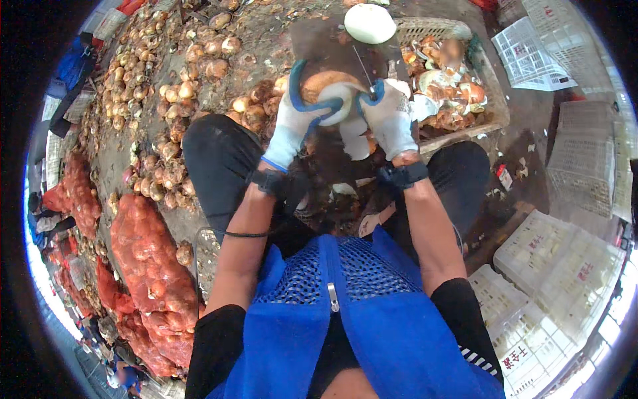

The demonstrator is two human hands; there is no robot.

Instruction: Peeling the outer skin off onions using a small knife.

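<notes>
My left hand (296, 113), in a white glove with blue coating, is closed around a large onion (332, 101). The onion's top is brown-skinned and its side shows pale and bare. In the same kind of glove, my right hand (389, 110) grips a knife (362, 65), its thin blade pointing up and away; the handle is mostly hidden by the fingers. A pale layer of peel (355, 138) hangs below the onion, between my hands. Beyond them lies a peeled white onion (369, 24) at the far edge of a dark board (319, 43).
A crate (495, 123) of onion skins stands to the right. Unpeeled onions (176, 133) cover the ground at left, with red mesh sacks of onions (149, 259) nearer me. White plastic crates (581, 156) line the right side. My bent knees flank my hands.
</notes>
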